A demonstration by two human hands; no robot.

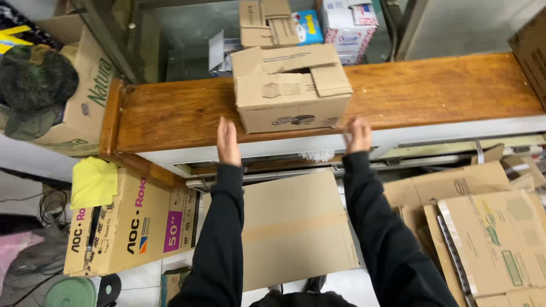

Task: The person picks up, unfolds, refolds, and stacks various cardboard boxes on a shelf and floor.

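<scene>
Cardboard box (291,88): on wooden table (432,91), long axis 9-to-3 o'clock, at 12 o'clock between both hands. Left hand (228,142) open, flat, just beside; right hand (358,135) open at box corner, nearer.

Light is even and fairly bright, falling from above with no hard beam. The wooden shelf (409,91) carries a soft sheen and a few pale specks of glare. The box (291,91) throws a short, dim shadow at its base. Black sleeves (375,227) swallow all detail. The lower left corner sinks into gloom. Focus is sharp at centre; edges bend outward slightly, and both hands (228,142) look faintly soft.
</scene>
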